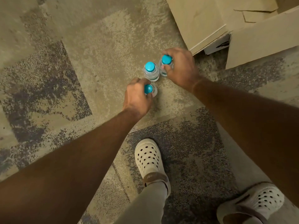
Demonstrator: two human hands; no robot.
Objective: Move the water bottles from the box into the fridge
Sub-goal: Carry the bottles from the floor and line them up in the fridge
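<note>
Below, three clear water bottles with turquoise caps stand upright on the carpet, seen from almost straight above. Nearest bottle (pixel 151 90): the left hand (pixel 137 97) comes over it from the left, fingers curled round the neck just under the cap, thumb tip showing on the near side, cap itself left bare. Middle bottle (pixel 151 71): stands free, no hand on it, just beyond the left hand's knuckles and just beside the third bottle; cannot tell whether the two touch. Far bottle (pixel 165 65): the right hand (pixel 179 67) wraps it from the right, fingers curled over the far side of the shoulder, thumb pressed on the near side below the cap.

Cardboard box (pixel 202 21) lies at upper right, close behind the right hand, flaps folded outward; a second cardboard panel (pixel 262 39) leans across its right side. What the box holds is hidden from here.

Carpet (pixel 80 46) is mottled tan with dark grey patches. Two cream perforated clogs at the bottom: left clog (pixel 148 157) under a beige trouser leg (pixel 150 196), right clog (pixel 262 199) at lower right.
</note>
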